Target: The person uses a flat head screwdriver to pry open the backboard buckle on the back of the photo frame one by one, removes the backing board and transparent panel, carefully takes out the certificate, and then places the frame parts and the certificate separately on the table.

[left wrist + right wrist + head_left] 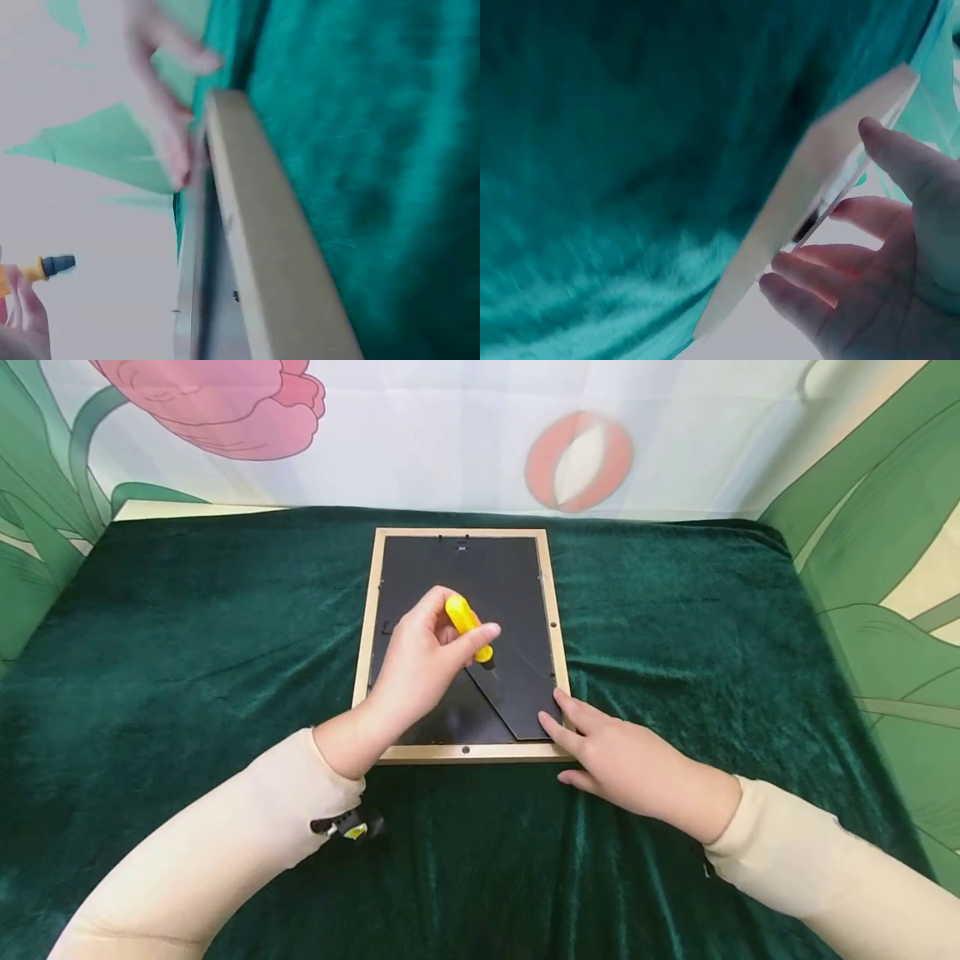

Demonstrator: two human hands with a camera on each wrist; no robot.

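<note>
A picture frame (467, 752) of light wood lies back side up, showing its black backing board (495, 577). On that board is a black stand leg (521, 710) whose slanted edge runs toward the lower right corner. My left hand (420, 660) grips a yellow-handled screwdriver (463, 617) above the middle of the board; its black collar points down and right. Near the frame's lower right corner, my right hand (626, 760) rests with fingers extended over the wooden edge and the foot of the stand leg. The right wrist view has its fingertips (874, 135) along the frame's rim.
Dark green velvet cloth (225, 610) covers the table under the frame. Small metal tabs line the frame's inner edge, and a hanger (461, 547) sits at the top. Behind stands a white curtain (420, 435) with printed flowers; green leaf patterns (885, 552) flank the table.
</note>
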